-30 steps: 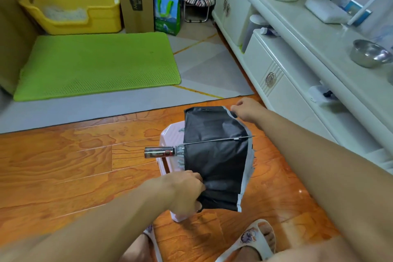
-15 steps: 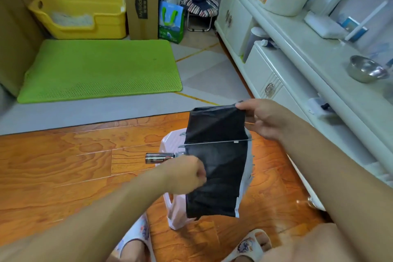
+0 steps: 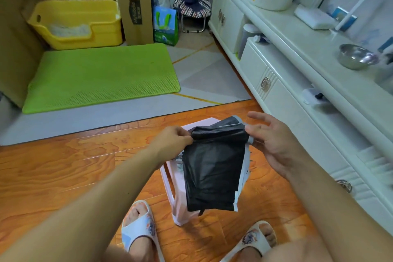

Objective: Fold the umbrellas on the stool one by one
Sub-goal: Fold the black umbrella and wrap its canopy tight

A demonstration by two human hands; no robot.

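I see the black umbrella [image 3: 214,168] lifted above the pink stool [image 3: 178,198] now, handle hidden. My left hand [image 3: 172,142] pinches its top-left fabric; my right hand [image 3: 270,142] has opened, fingers spread, thumb against the top-right edge.

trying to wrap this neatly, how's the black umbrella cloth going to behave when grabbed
Probably floppy: the umbrella cloth hangs limp and creased below the left hand pinching it. Likely light, since a pinch carries it. Perhaps slippery, given its sheen; the right hand steadies its edge.
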